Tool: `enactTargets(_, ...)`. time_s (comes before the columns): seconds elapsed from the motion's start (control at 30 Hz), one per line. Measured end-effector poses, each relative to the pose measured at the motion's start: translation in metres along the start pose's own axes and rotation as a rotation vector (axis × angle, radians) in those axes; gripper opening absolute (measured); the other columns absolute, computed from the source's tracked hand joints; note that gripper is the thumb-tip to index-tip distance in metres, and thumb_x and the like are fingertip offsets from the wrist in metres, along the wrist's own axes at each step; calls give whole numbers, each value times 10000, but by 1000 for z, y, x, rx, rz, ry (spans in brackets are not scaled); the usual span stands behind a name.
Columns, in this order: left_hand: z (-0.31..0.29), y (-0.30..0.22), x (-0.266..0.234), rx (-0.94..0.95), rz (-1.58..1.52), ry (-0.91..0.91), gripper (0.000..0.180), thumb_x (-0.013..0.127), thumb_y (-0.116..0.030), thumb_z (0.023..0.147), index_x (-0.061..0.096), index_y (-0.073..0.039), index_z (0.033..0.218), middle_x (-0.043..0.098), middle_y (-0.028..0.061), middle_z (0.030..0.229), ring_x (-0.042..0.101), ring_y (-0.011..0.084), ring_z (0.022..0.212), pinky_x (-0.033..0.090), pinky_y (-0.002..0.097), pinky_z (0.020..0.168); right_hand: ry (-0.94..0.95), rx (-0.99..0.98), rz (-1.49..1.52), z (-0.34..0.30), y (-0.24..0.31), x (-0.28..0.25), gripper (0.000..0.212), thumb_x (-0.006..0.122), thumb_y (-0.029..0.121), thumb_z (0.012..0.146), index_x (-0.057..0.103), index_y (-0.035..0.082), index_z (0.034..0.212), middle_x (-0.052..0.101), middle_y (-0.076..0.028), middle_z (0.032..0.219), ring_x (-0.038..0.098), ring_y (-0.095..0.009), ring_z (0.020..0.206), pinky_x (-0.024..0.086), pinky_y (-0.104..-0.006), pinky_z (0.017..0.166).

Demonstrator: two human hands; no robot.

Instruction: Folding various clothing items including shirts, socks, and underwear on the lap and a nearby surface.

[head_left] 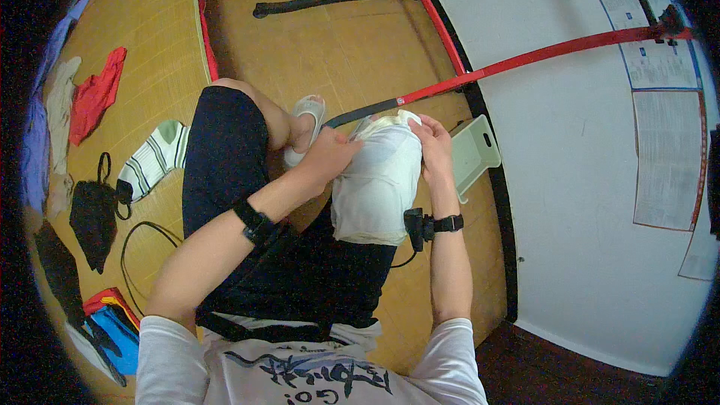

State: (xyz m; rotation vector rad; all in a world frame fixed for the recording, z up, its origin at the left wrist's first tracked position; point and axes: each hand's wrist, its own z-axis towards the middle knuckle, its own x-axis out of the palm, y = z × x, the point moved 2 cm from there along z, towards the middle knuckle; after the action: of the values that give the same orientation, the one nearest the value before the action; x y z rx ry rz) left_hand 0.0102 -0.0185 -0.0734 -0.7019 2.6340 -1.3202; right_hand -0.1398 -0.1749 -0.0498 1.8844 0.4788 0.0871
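Observation:
A white cloth piece (379,195) lies over my right thigh, its far edge bunched and cream-tinted. I cannot make out what kind of garment or cloth it is. My left hand (337,154) grips that bunched edge from the left, fingers curled into it. On the opposite side, my right hand (433,144) pinches a bit of the same edge between thumb and fingers. Black straps circle both my forearms, and a small dark device sits at the right one.
To the left lie a striped sock (156,159), a black pouch (94,221), a red cloth (97,97) and a blue folded item (114,336). A pale green plastic basket (474,157) stands beyond my right hand. A red metal bar (525,58) crosses ahead, beside a white wall.

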Motion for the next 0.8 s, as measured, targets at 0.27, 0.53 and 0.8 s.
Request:
enactTargets(0.27,-72,23,-12,-108,44,119,574,728,-338,788,456,57,1105,571,126,941,557,183,809,467,293,673,-48,-36,-115,-1,-5,-8,491,700,181,842,473,-54,1208,604,-112,1050,587,-155,901,486,-270,763)
enactTargets(0.53,-100,35,-8,105,129,62,546,756,-337,768,478,70,1004,579,146,966,585,197,842,497,312,728,79,-660,-461,-72,3,-38,349,634,195,887,529,42,1183,556,-85,1108,549,-179,977,456,-298,830)
enactTargets(0.8,-103,36,-5,325,381,105,303,676,-250,847,547,19,901,591,141,900,587,215,777,481,325,733,402,-883,-887,-169,-6,-47,316,713,50,751,547,37,1021,570,-144,1021,551,-311,947,455,-356,822)
